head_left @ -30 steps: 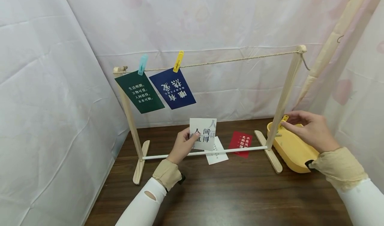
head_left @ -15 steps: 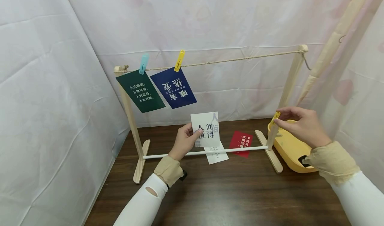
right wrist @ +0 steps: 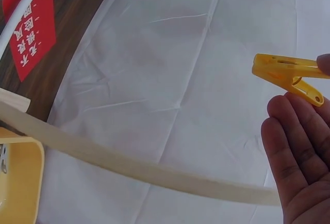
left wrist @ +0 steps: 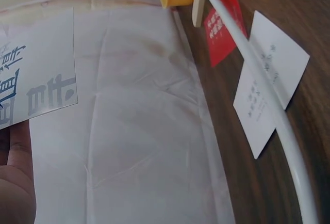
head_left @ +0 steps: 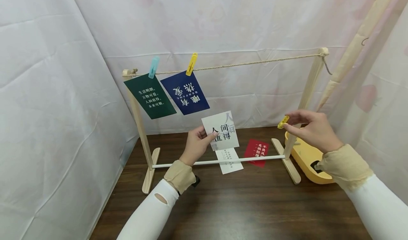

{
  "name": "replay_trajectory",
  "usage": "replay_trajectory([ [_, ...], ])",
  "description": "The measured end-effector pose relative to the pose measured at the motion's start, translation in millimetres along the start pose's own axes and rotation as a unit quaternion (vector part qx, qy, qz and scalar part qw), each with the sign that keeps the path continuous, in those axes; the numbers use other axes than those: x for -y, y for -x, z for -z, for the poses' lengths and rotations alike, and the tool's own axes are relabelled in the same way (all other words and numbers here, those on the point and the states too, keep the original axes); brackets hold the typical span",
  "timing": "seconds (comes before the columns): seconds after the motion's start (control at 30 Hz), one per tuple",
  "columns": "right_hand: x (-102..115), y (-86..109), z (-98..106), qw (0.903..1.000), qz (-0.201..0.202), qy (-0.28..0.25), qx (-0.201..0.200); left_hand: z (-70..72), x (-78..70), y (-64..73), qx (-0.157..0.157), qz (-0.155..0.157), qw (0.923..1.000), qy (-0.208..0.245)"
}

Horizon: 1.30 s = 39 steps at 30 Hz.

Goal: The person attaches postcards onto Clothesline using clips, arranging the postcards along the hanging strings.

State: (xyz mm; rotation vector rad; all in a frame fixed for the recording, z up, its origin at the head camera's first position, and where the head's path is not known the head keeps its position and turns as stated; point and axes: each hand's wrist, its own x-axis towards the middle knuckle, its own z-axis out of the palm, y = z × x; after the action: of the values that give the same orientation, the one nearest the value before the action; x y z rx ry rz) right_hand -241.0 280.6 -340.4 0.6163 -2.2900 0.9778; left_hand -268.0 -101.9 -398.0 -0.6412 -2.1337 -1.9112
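Between thumb and fingers my left hand (head_left: 195, 144) pinches a white card (head_left: 223, 128) with black and grey characters, tilted and raised in front of the rack. In the left wrist view the same card (left wrist: 44, 74) stands at the left edge over my fingers. My right hand (head_left: 313, 128), near the rack's right post, pinches a yellow clothespin (head_left: 283, 122). Its jaws point left, away from my palm, as the clothespin (right wrist: 283, 72) shows in the right wrist view. A green card (head_left: 149, 96) and a blue card (head_left: 185, 93) hang from the twine (head_left: 242, 64) by a light blue clothespin (head_left: 154, 67) and a yellow one.
The wooden rack (head_left: 306, 91) spans the dark table (head_left: 242, 204), with a white rod (head_left: 255, 159) low across it. A second white card (head_left: 230, 165) and a red card (head_left: 256, 151) lie beneath. A yellow tray (head_left: 310, 162) stands beside the right foot.
My right hand has come left from over the tray, bringing the yellow clothespin past the right post. My left hand has lifted the white card slightly and tilted it.
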Motion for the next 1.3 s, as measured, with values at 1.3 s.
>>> replay_trajectory([
  [1.3,42,-47.0,-6,0.9930,0.116,0.003,-0.023,-3.7,-40.3,-35.7,-0.014,-0.029,0.9992,0.025],
])
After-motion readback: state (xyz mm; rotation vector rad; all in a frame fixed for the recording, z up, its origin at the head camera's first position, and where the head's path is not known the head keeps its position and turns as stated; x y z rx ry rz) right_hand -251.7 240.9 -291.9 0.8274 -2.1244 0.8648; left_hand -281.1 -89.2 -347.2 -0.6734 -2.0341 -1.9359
